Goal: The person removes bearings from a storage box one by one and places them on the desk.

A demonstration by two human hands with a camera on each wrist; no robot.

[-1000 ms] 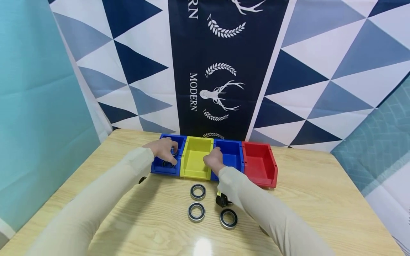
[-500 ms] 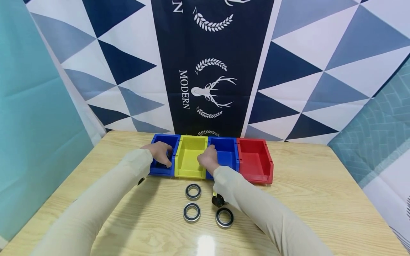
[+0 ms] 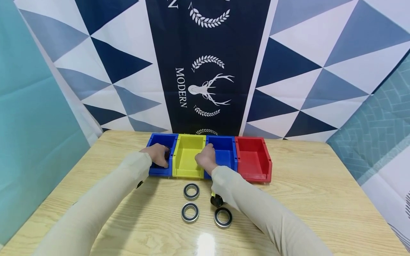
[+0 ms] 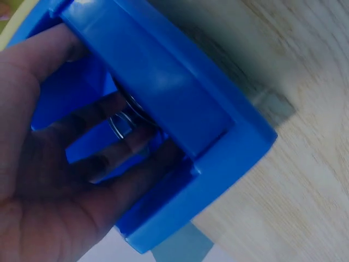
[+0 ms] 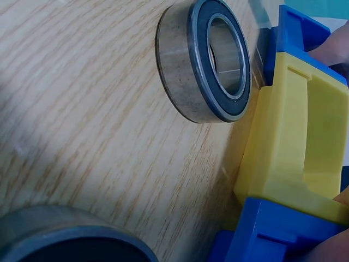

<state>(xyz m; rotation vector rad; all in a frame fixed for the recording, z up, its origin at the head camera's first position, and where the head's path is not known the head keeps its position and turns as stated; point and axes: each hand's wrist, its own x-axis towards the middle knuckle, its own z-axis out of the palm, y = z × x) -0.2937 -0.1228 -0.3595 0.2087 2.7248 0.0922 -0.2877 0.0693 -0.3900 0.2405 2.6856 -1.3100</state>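
My left hand [image 3: 157, 155] reaches into the leftmost blue bin [image 3: 164, 171]. In the left wrist view, its loosely extended fingers touch a metal ring-shaped bearing [image 4: 143, 113] inside, partly hidden by the bin's front lip. My right hand [image 3: 206, 158] straddles the wall between the yellow bin [image 3: 189, 173] and the second blue bin [image 3: 226, 156], gripping it with curled fingers. On the table before the bins lie a far bearing [image 3: 185, 192], a nearer bearing [image 3: 183, 212] and a third bearing [image 3: 216, 217] at the right. The right wrist view shows a bearing [image 5: 177, 65] close up.
A red bin [image 3: 254, 163] ends the row at the right. Behind the wooden table [image 3: 304, 199] hangs a patterned cloth [image 3: 205, 117]. A small black device [image 3: 216, 201] sits at my right cuff.
My head view has shifted, so the bins appear slightly farther left. My left hand has sunk deeper into the leftmost blue bin, covering the bearings. My right hand keeps its place on the wall.
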